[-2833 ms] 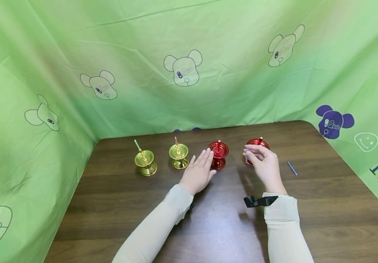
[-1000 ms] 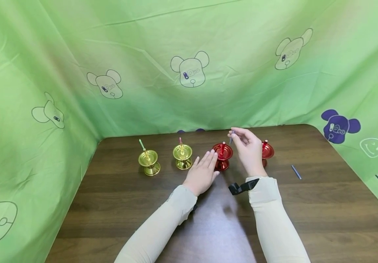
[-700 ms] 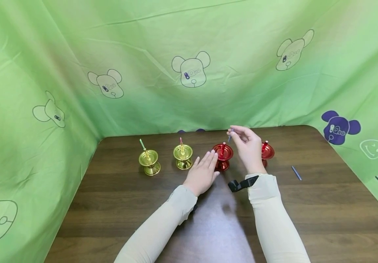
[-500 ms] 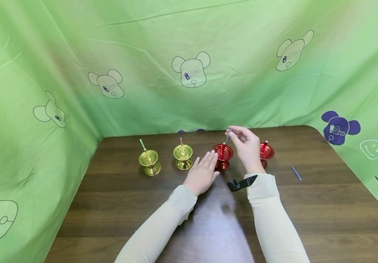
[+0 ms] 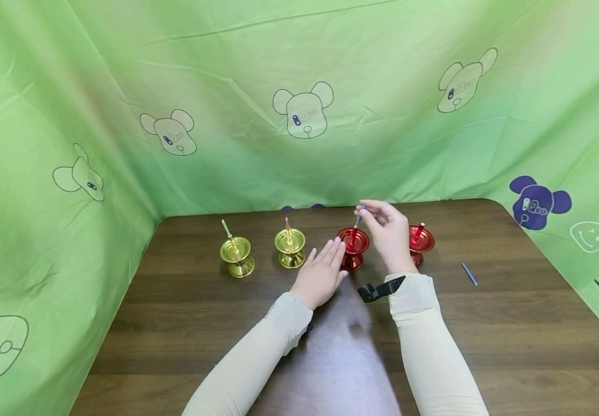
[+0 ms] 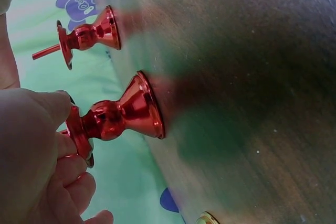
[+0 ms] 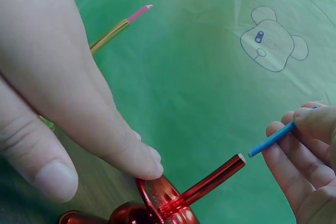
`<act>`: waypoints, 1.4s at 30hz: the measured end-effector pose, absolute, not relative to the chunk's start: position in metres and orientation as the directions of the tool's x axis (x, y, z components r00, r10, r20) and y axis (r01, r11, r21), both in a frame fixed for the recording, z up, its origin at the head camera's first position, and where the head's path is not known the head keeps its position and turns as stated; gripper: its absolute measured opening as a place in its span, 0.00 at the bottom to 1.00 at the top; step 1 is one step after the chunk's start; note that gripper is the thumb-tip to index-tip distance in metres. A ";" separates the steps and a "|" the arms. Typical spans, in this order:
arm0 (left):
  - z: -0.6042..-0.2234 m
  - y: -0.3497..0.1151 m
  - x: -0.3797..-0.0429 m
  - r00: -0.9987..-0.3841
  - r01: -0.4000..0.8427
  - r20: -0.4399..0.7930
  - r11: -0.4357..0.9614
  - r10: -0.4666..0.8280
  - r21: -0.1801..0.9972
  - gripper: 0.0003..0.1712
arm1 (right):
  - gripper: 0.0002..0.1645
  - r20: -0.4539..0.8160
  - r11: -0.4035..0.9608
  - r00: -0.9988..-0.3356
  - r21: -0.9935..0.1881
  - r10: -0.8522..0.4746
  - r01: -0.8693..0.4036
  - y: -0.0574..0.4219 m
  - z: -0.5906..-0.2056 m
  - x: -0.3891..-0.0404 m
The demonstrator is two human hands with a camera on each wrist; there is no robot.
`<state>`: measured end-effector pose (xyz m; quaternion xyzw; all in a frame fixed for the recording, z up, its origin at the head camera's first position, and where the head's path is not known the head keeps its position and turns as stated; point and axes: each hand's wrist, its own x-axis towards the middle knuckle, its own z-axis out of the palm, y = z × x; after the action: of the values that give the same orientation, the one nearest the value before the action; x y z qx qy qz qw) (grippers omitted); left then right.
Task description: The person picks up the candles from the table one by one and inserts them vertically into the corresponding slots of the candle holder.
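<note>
In the head view my left hand (image 5: 318, 279) lies with straight fingers against the rim of a red metal candle holder (image 5: 357, 245). The right wrist view shows those fingertips (image 7: 149, 165) on its dish, the thumb held apart. My right hand (image 5: 389, 237) pinches a thin blue candle (image 7: 270, 140) between thumb and fingers. Its lower end hovers just off the mouth of the red holder's upright tube (image 7: 215, 182). A second red candle holder (image 5: 421, 239) stands to the right, partly behind my right hand, its tube bare at the top.
Two gold candle holders stand at left, one with a green candle (image 5: 225, 227), the other with a pink candle (image 5: 287, 222). Another blue candle (image 5: 469, 274) lies on the wooden table (image 5: 174, 329) at right. A green printed cloth (image 5: 216, 144) hangs behind.
My right hand has moved left from the right-hand red holder to the nearer one, bringing the blue candle up to its tube. My left hand keeps its place at the rim.
</note>
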<state>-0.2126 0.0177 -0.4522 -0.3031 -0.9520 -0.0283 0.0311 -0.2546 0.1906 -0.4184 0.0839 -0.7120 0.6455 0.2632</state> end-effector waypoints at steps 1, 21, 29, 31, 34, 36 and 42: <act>-0.452 0.018 -0.213 -0.814 0.579 0.077 0.815 0.575 0.034 0.36 | 0.14 0.480 0.149 -0.850 -0.877 0.218 -0.457 0.191 -0.419 -0.254; -0.455 0.019 -0.216 -0.817 0.577 0.056 0.815 0.574 0.060 0.37 | 0.16 0.450 0.246 -0.877 -0.881 0.169 -0.405 0.193 -0.409 -0.248; -0.453 0.019 -0.215 -0.817 0.577 0.047 0.815 0.575 0.056 0.37 | 0.14 0.475 0.329 -0.873 -0.847 0.114 -0.417 0.199 -0.417 -0.255; -0.453 0.018 -0.215 -0.817 0.576 0.043 0.815 0.575 0.063 0.37 | 0.12 0.483 0.360 -0.870 -0.833 0.098 -0.421 0.199 -0.417 -0.254; -0.453 0.018 -0.215 -0.817 0.577 0.044 0.814 0.575 0.064 0.37 | 0.11 0.502 0.409 -0.861 -0.804 0.076 -0.433 0.199 -0.417 -0.254; -0.453 0.018 -0.215 -0.817 0.577 0.045 0.814 0.576 0.062 0.37 | 0.11 0.513 0.423 -0.856 -0.792 0.068 -0.441 0.199 -0.417 -0.253; -0.452 0.018 -0.214 -0.816 0.579 0.046 0.813 0.577 0.066 0.37 | 0.12 0.531 0.422 -0.845 -0.783 0.069 -0.457 0.198 -0.420 -0.253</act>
<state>-0.2144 0.0181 -0.4525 -0.3034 -0.9520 -0.0384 0.0118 -0.2528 0.1975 -0.4195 0.1206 -0.8048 0.5240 0.2513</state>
